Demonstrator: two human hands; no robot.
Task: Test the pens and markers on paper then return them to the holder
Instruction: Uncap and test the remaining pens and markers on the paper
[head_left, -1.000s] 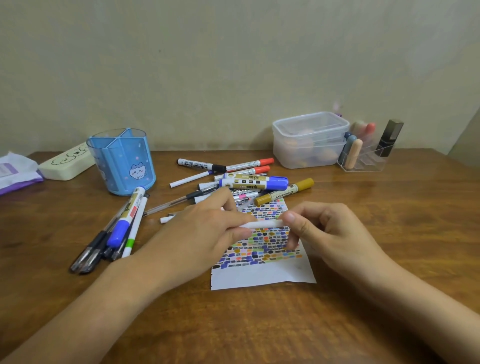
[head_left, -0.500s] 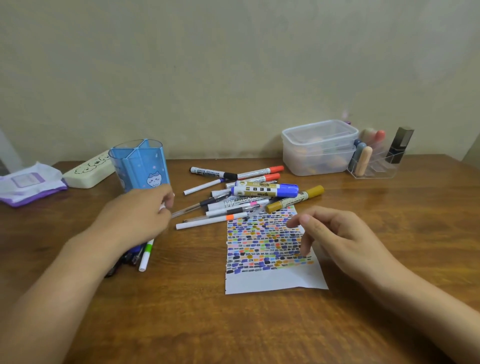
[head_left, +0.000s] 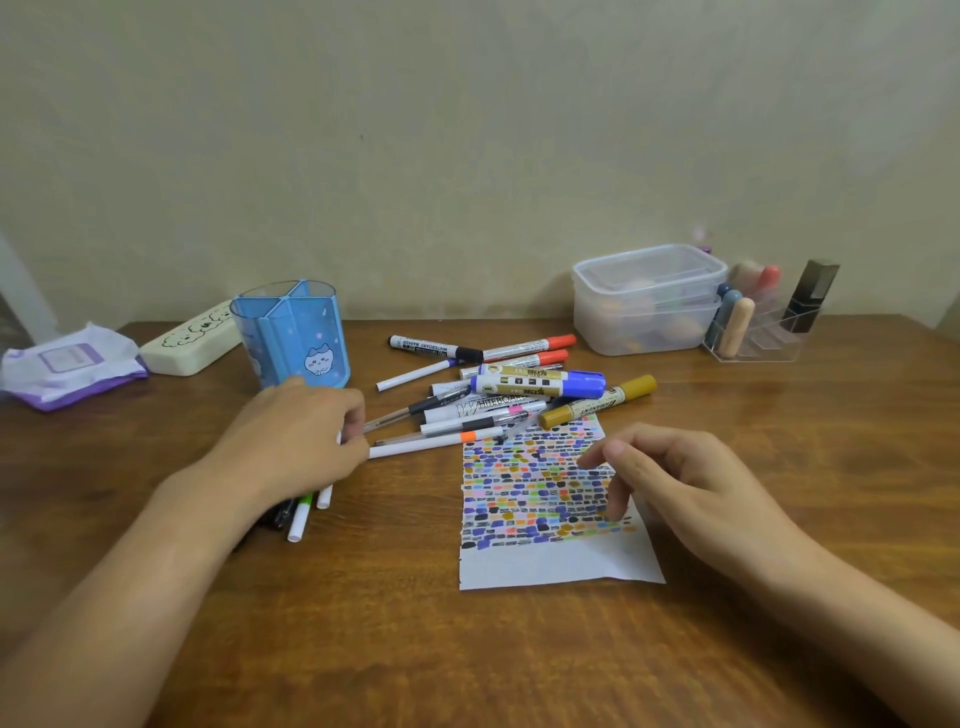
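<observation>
Wooden table (head_left: 467, 649), running back to a plain wall. On it, toward the right, a sheet of paper (head_left: 556, 566) covered in rows of small coloured test marks, bottom strip bare. At the back right, a clear lidded box (head_left: 647, 301), and beside it a clear organiser (head_left: 763, 338) with a few upright sticks. At the back left, a blue holder (head_left: 293, 338) with a cat picture, divided into compartments, upright, nothing seen inside. Left of that, a cream case (head_left: 189, 343) and a purple-and-white packet (head_left: 67, 364).

Left hand (head_left: 296, 441) low over the table in front of the holder, fingers curled toward the near end of a thin white pen (head_left: 426, 444) with an orange band; fingertips at that end, but grip or mere touch cannot be told. Under and behind the wrist, a second bunch of pens (head_left: 301, 514) lying flat, among them a white one with a green band.

Right hand (head_left: 670, 483) over the right edge of the paper, fingers loosely curled, holding nothing; one fingertip down on or just above the coloured marks.

Between holder and box, just above the paper, a loose pile of markers (head_left: 498, 395) lying flat and crossing one another: a thick blue marker (head_left: 540, 383) on top, a gold marker (head_left: 597, 402) touching the paper's top edge, two red-capped ones (head_left: 530, 351) behind, a black-capped whiteboard marker (head_left: 436, 347) at the back.
</observation>
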